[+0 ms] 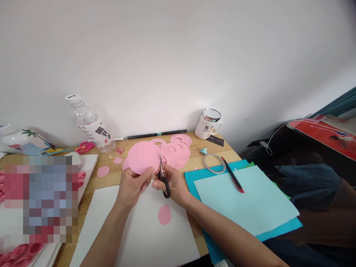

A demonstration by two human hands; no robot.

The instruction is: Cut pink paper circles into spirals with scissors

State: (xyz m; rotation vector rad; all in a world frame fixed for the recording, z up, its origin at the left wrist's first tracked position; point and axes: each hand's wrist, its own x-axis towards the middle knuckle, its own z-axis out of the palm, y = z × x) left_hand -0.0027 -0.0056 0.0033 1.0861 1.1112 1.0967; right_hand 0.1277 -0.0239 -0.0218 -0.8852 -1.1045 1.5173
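Observation:
Pinched at its lower edge, a large pink paper disc (144, 157) is held up by my left hand (136, 185). My right hand (172, 185) grips a pair of scissors (166, 187) with dark handles, its fingers in the loops. The blades point up at the disc's right edge; whether they touch the paper I cannot tell. Behind the disc lies a pile of pink paper rings and spirals (178, 151), partly hidden. A small pink circle (164, 215) rests on the white board (144, 237) under my forearms.
A water bottle (94, 128) and pink-handled scissors (85, 147) stand at the back left, a mug (208, 124) at the back right. Tape roll (207, 168), red-black pen (233, 174) and blue sheets (244, 200) lie right. Rolled pink paper flowers (22, 256) sit left. A person's clothed legs (311, 189) show right.

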